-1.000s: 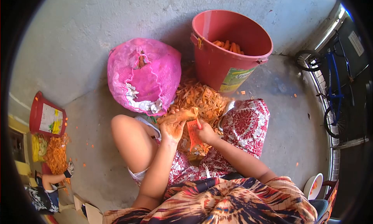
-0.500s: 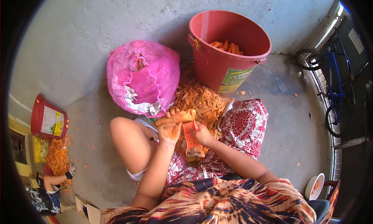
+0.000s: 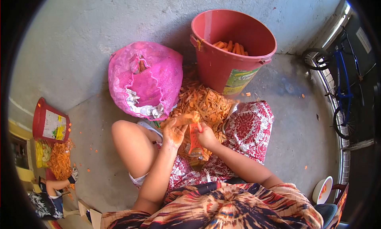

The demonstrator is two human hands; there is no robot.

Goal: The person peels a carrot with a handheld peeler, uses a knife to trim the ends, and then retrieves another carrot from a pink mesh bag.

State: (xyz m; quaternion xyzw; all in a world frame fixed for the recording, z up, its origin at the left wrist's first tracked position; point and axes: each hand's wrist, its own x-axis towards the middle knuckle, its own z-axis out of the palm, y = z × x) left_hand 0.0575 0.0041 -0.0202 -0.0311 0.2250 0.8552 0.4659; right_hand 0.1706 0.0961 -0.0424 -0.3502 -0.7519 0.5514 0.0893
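Observation:
A carrot [image 3: 186,118] lies in my left hand [image 3: 174,133], which is closed round its near end with the palm turned up. My right hand [image 3: 207,137] grips an orange peeler [image 3: 194,135], its head close to the carrot's far end. Under and beyond both hands spreads a heap of carrot peelings [image 3: 206,106]. Behind the heap stands a large red bucket [image 3: 222,72] with peeled carrots [image 3: 232,47] inside. To its left sits a pink mesh sack [image 3: 149,84], its mouth partly open, with a carrot showing in it.
At the far left are a smaller red bucket [image 3: 39,119], another peelings heap [image 3: 59,161] and part of another person [image 3: 49,197]. A white bowl [image 3: 322,190] with orange pieces is at the lower right. A blue bicycle [image 3: 343,86] leans at the right edge.
The fingers of my left hand have shifted round the carrot, which looks turned. The peeler has tilted a little in my right hand. The view has moved slightly.

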